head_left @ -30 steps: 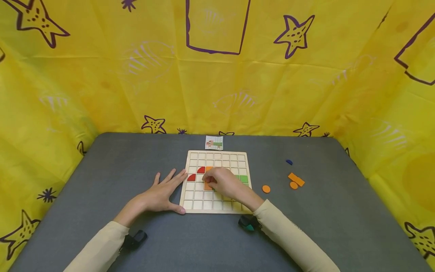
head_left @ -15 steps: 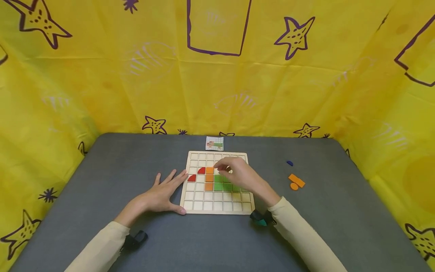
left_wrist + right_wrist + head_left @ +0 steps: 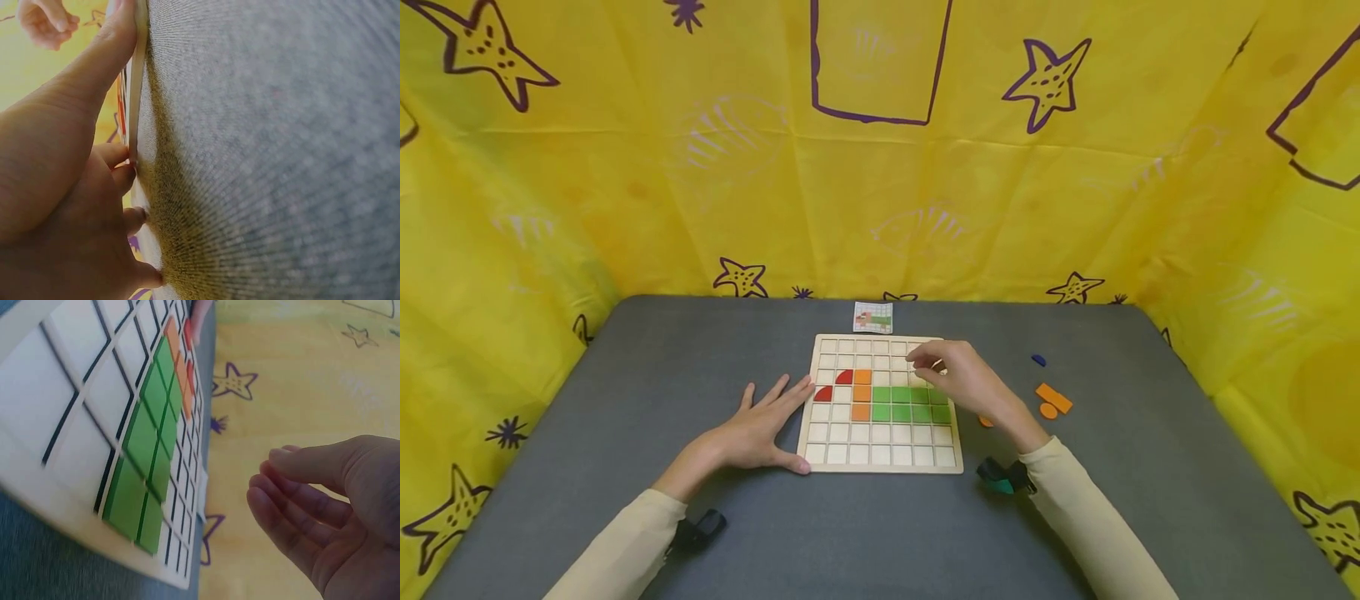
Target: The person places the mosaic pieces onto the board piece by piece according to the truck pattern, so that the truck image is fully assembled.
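Observation:
My left hand (image 3: 752, 433) lies spread at the left side of a wooden grid board (image 3: 880, 468), thumb and a fingertip touching its edge. The left wrist view shows its fingertips down on the cloth. My right hand (image 3: 958, 375) hovers over the board's right part, fingers loosely bent. In the right wrist view nothing sits between its fingertips (image 3: 281, 455). Two red quarter-circle pieces (image 3: 845, 377) lie in cells at the left, beside a column of orange squares (image 3: 862, 393). Two rows of green squares (image 3: 901, 412) run from there to the right edge.
Behind the board lies a small picture card (image 3: 872, 317). Off to the right are a blue half-disc (image 3: 1038, 360), orange rectangular pieces (image 3: 1054, 397) and an orange disc (image 3: 1048, 410). Another orange disc (image 3: 986, 422) is partly hidden by the right wrist. Yellow curtain (image 3: 880, 183) surrounds the table.
My right hand has lifted from the orange column and moved right across the board, uncovering the orange and green squares. It now partly covers the nearer orange disc. My left hand stays put.

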The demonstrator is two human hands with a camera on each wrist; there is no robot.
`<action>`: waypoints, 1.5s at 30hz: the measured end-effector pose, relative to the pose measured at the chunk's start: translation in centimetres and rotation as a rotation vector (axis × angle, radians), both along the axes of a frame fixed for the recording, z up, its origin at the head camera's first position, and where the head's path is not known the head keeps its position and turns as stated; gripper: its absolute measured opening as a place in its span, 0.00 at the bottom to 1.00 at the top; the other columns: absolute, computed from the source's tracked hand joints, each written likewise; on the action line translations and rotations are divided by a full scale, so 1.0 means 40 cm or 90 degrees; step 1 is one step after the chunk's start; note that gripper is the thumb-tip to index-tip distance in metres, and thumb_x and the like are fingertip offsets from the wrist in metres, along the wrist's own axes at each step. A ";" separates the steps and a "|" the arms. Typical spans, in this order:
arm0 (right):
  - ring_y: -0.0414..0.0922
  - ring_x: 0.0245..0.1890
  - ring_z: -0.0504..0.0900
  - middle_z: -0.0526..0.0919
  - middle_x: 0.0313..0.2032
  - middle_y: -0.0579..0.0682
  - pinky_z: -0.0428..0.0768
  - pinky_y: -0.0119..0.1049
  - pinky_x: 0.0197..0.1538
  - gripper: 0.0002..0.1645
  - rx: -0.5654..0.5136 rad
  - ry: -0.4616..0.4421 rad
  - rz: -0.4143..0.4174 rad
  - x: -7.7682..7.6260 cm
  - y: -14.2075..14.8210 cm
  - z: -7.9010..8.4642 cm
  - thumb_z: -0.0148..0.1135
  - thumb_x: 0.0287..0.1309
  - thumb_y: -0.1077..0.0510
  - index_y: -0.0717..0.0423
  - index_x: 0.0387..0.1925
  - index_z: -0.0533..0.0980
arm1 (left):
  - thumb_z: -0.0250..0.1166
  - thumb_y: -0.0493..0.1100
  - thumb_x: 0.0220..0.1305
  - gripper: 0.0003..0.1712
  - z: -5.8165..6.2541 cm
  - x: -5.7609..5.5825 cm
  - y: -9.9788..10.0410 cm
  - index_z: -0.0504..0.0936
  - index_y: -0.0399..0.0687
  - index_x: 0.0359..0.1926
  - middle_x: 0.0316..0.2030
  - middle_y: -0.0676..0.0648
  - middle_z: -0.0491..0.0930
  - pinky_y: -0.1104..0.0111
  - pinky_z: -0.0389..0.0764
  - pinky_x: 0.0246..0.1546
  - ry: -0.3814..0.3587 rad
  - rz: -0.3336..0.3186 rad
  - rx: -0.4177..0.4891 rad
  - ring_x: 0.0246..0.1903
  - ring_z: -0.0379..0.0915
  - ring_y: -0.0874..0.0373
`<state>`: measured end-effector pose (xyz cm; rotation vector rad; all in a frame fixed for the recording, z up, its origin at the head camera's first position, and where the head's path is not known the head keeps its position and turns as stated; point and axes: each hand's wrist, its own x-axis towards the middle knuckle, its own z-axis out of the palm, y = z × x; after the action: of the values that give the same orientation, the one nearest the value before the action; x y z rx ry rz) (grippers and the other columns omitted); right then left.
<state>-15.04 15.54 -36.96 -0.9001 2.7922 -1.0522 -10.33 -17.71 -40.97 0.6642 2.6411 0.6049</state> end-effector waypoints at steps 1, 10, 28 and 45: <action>0.43 0.39 0.82 0.86 0.41 0.54 0.81 0.41 0.46 0.13 0.000 0.000 -0.004 0.000 0.007 0.000 0.63 0.62 0.65 0.61 0.48 0.82 | 0.74 0.69 0.44 0.69 0.001 0.000 0.000 0.48 0.45 0.77 0.77 0.44 0.43 0.31 0.27 0.62 -0.001 0.000 -0.001 0.75 0.31 0.36; 0.45 0.39 0.83 0.86 0.40 0.53 0.82 0.43 0.46 0.13 0.006 0.000 -0.034 -0.010 0.071 -0.010 0.64 0.62 0.66 0.61 0.48 0.82 | 0.73 0.70 0.44 0.69 0.003 -0.003 0.002 0.48 0.46 0.78 0.77 0.45 0.42 0.32 0.27 0.63 -0.005 0.000 -0.008 0.75 0.30 0.36; 0.48 0.41 0.84 0.86 0.42 0.57 0.81 0.48 0.47 0.15 0.015 -0.007 -0.089 -0.032 0.184 -0.008 0.66 0.59 0.67 0.62 0.49 0.81 | 0.73 0.70 0.44 0.69 -0.002 -0.001 0.001 0.48 0.45 0.77 0.77 0.44 0.43 0.32 0.27 0.63 0.001 -0.006 -0.004 0.75 0.31 0.36; 0.53 0.41 0.84 0.85 0.42 0.59 0.81 0.50 0.46 0.17 0.071 -0.011 -0.110 -0.022 0.284 -0.031 0.65 0.59 0.68 0.67 0.50 0.79 | 0.73 0.70 0.43 0.69 0.000 -0.001 0.000 0.48 0.46 0.78 0.77 0.45 0.42 0.32 0.26 0.63 -0.008 0.002 -0.009 0.75 0.30 0.36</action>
<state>-15.93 26.91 -38.22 -0.6450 2.9236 -0.9066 -10.37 -17.71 -40.96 0.6506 2.6321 0.5897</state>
